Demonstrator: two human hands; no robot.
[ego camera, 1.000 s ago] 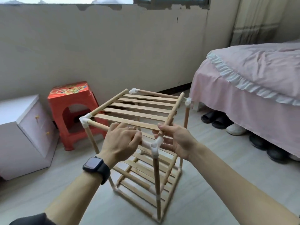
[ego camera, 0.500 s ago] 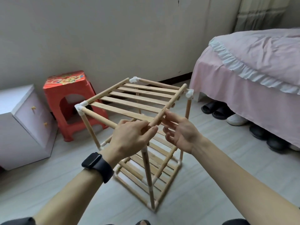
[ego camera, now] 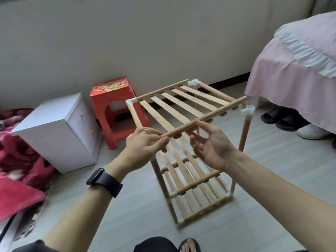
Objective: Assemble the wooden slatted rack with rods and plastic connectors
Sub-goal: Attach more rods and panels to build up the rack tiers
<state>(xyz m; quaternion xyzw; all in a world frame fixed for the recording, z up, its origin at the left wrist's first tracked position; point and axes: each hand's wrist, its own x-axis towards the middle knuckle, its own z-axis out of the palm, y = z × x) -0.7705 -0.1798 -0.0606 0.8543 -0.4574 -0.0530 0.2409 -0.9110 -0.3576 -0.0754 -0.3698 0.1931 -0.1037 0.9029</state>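
The rack (ego camera: 181, 113) stands on the floor (ego camera: 272, 179), left of the bed (ego camera: 294, 66). The left hand (ego camera: 145, 142) pinches the near end of the top shelf's rail (ego camera: 209, 117); the right hand (ego camera: 212, 144) waits under it, fingers loose and spread. The rail's far end seems not seated in the white connector (ego camera: 247, 111): align it first, then push straight.

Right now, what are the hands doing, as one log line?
left hand: grips pale wooden slatted rack at near corner | right hand: open, fingertip touching round wooden top rail | rail's far end: above white plastic connector
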